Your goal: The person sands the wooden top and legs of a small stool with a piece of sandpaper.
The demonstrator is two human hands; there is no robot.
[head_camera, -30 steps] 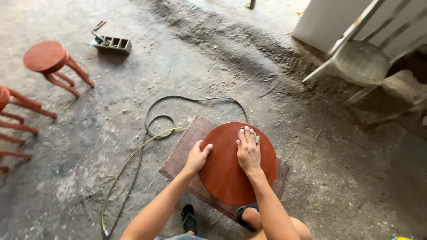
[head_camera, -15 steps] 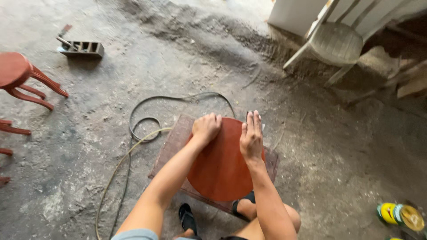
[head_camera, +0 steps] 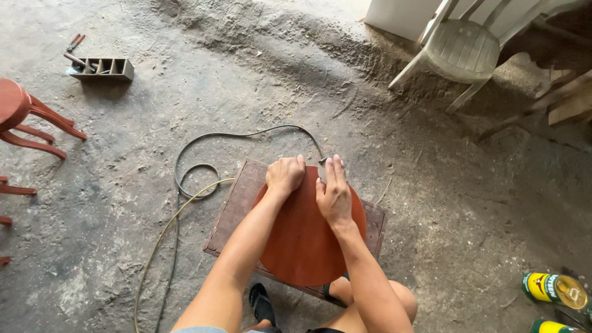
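Two hands press on a round reddish-brown disc (head_camera: pixel 305 237) lying on a flat brown board (head_camera: pixel 237 203) on the dirt floor. The left hand (head_camera: pixel 285 176) is clenched at the disc's far edge — just beyond its knuckles a black cable (head_camera: pixel 185 166) loops. The right hand (head_camera: pixel 333 191) lies flat, fingers released; a small grey object (head_camera: pixel 322 165) shows at its fingertips, grip unclear. The disc surface looks evenly coloured; remaining work cannot be told.
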